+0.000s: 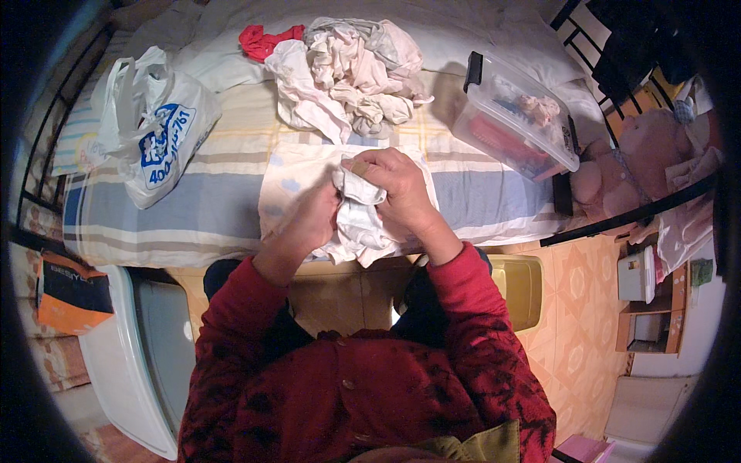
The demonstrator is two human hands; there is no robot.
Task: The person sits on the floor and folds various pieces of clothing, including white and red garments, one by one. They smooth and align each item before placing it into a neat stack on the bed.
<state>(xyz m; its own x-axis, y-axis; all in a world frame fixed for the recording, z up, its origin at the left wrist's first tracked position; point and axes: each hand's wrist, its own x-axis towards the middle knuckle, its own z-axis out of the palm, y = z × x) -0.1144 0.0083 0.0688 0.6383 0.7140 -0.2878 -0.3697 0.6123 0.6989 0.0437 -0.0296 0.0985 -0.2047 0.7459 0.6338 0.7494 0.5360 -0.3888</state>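
Both hands meet around a crumpled white cloth garment [360, 214] above the near edge of the bed. My left hand [315, 214] grips its left side, with the fingertips partly hidden behind the fabric. Pinching the upper part from the right is my right hand [399, 182], which has a tan bandage on the thumb. Under the hands lies a pale cloth with blue patches [289, 184]. Beyond it is a heap of rumpled white and pale pink clothes [359, 75], with a red cloth [266, 42] at its upper left.
A white plastic bag [168, 133] with blue print stands on the striped bedspread [231, 179] at left. A clear plastic box [498, 136] holding clothes is at right, beside a pink plush toy [648, 144]. Below are a yellow tub [541, 289] and a large pale basin [118, 347].
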